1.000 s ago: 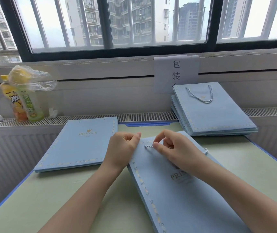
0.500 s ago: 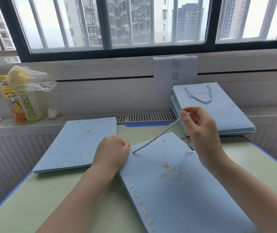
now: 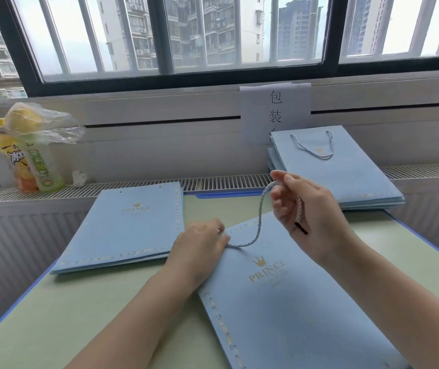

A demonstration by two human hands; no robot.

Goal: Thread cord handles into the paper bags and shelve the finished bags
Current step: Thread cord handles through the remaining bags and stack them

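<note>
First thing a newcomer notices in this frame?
The right hand pinching a twisted cord that loops down to the left hand, which holds the top edge of the blue PRINCE bag at centre. Then the stack of finished bags with a cord handle, back right on the radiator ledge, and the unthreaded stack to the left.

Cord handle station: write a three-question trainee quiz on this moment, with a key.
1. True or false: the right hand pinches the cord above the bag being worked on.
2. Which stack has a bag with a handle already threaded? A) the left stack B) the stack by the window
3. Fill in: the left hand holds the bag's ____ edge, where the cord enters.

Key: 1 true; 2 B; 3 top
</note>
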